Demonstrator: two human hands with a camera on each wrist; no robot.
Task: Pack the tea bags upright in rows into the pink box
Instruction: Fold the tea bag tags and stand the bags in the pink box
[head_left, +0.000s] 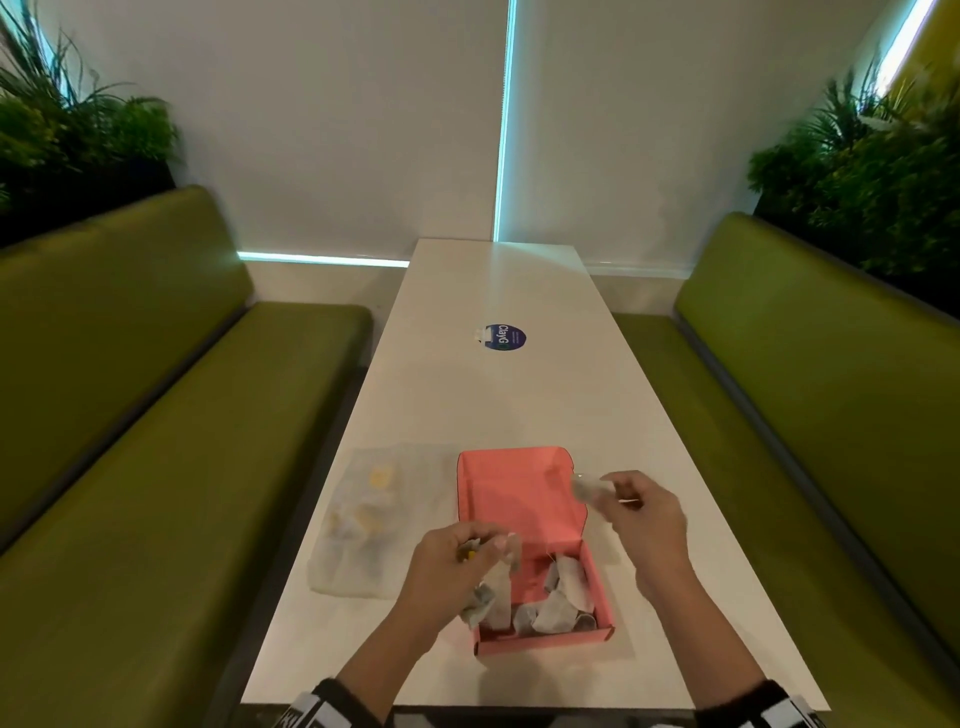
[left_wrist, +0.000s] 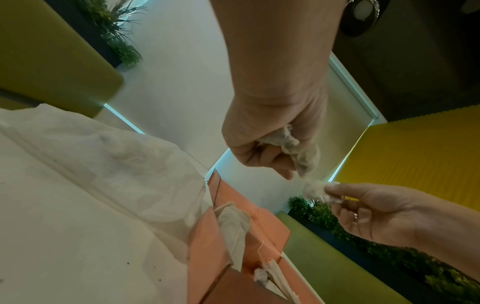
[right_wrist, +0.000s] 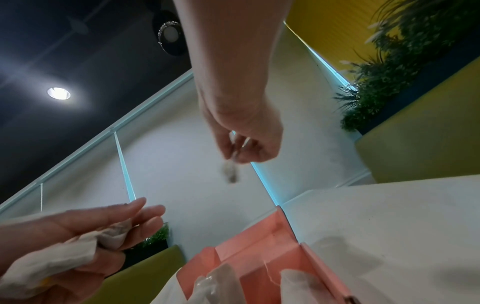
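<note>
L hand (head_left: 457, 558) grip clamped on tea bag bunch (head_left: 491, 597); R hand (head_left: 641, 512) grip pinches single bag (head_left: 587, 488).

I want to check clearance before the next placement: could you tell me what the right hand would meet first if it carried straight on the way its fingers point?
Probably the upright lid of the pink box: the right hand, pinching a tea bag, points left toward it, though depth is unclear.

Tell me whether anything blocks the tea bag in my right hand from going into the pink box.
Nothing visible does. The right hand pinches a tea bag beside the open pink box.
</note>
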